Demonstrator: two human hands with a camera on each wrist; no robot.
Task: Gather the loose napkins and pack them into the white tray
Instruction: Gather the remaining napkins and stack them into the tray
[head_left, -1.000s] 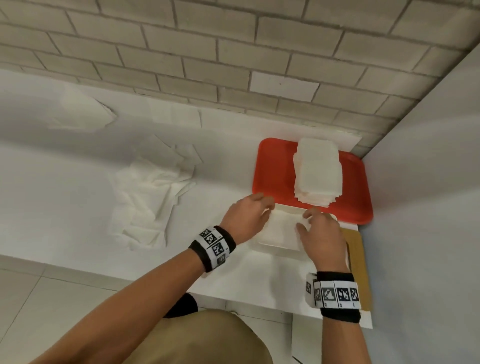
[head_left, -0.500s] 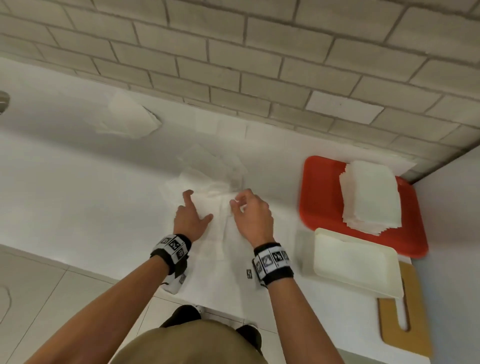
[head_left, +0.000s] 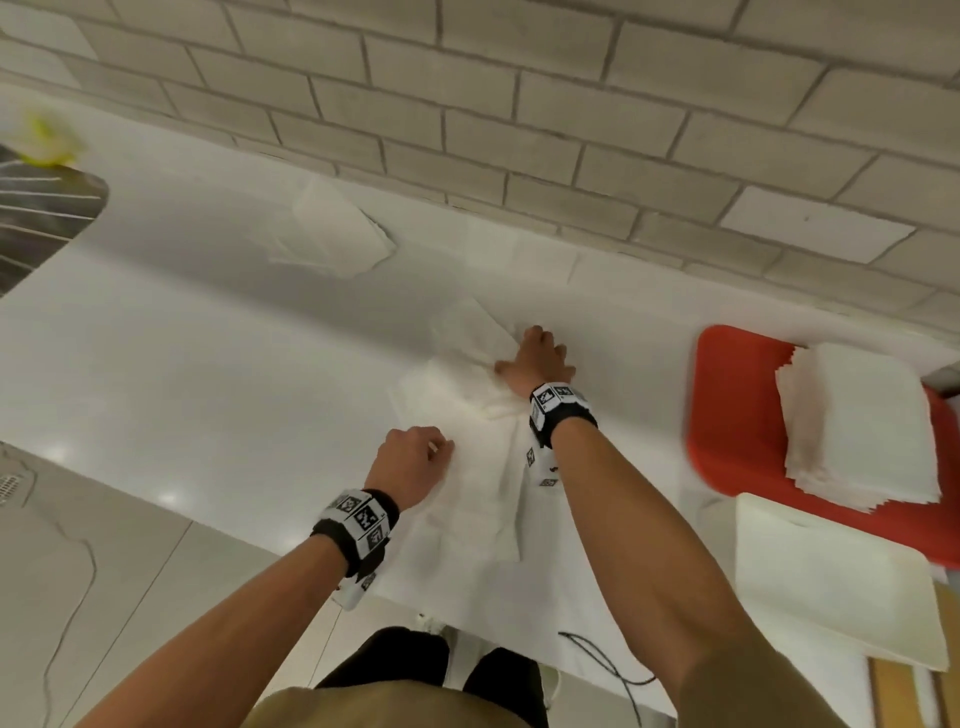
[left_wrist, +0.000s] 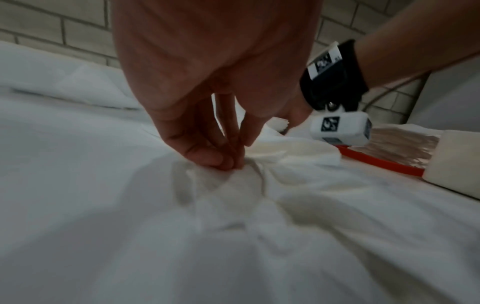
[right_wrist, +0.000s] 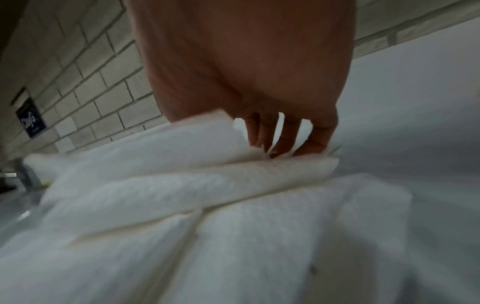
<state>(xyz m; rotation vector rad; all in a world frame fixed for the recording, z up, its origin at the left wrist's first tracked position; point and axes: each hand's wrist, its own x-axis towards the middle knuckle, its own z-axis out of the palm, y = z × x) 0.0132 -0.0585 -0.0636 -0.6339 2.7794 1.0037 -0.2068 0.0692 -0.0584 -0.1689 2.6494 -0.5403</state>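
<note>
Gathering step: left hand (head_left: 413, 460) pinches loose napkins (head_left: 475, 410); right hand (head_left: 537, 361) fingers (right_wrist: 285, 139) clutch far edge. Next: bunch, carry to white tray (head_left: 831, 587) at 4 o'clock.

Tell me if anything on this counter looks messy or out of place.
Yes. The loose napkins lie crumpled and overlapping in mid-counter under both hands, unlike the neat napkin stack on the red tray. Another napkin sits apart near the wall. The white tray looks empty.
</note>
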